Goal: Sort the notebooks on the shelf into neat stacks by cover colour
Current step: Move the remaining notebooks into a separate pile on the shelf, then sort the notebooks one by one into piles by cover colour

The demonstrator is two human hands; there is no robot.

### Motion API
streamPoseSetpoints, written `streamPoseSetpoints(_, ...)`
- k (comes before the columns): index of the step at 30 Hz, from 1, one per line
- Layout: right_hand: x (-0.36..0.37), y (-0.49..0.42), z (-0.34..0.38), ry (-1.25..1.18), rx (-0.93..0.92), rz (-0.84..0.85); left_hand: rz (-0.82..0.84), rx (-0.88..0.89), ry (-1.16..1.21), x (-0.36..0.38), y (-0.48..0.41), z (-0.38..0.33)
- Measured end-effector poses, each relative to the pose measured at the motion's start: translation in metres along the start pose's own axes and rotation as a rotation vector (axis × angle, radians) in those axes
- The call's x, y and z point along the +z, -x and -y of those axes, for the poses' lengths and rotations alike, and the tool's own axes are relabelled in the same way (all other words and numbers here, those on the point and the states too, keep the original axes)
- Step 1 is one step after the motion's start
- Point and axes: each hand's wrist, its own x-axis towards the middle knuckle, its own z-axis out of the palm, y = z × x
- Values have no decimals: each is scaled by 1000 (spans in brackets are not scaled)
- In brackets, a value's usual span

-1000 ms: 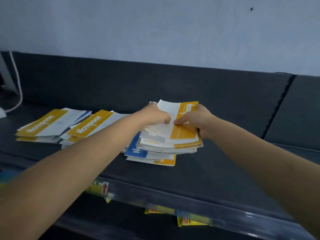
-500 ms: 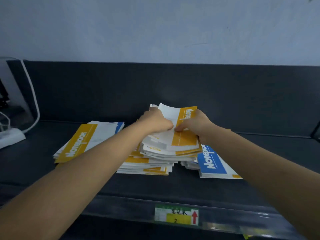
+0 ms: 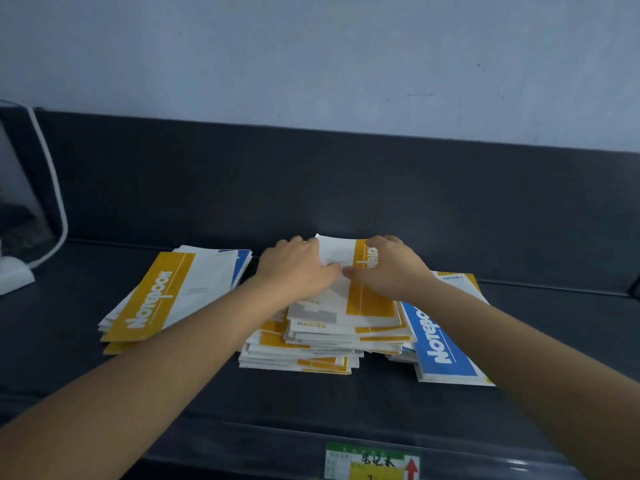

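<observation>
Pale blue-grey wall (image 3: 311, 57) behind, matt, a few small dark specks toward upper right. Below it, dark grey back panel (image 3: 346, 181) rising from dark shelf (image 3: 346, 403). Far left: white cable (image 3: 52, 174) looping down beside clear panel (image 3: 17, 188), white block (image 3: 14, 277) at its foot. Front rail (image 3: 519, 467) glossy, bearing green-and-yellow label (image 3: 372, 462) with red arrow. Light dim, even, bluish.

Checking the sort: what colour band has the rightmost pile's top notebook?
The top notebook has a blue band; head view.

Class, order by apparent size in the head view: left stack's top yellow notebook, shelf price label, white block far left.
yellow notebook
price label
white block
Frame edges crop the last two: order unsure.
</observation>
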Motion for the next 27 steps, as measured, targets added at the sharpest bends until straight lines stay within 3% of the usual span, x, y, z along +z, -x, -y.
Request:
streamPoseSetpoints(6,3,2,3,68,-84,157,22,-138,40,5,8,29)
streamPoseSetpoints(20,8,-7,18,72,18,273,76,-97,197,18,3,64)
streamPoseSetpoints(27,20,5,48,144,-2,154,13,-100,162,16,13,116)
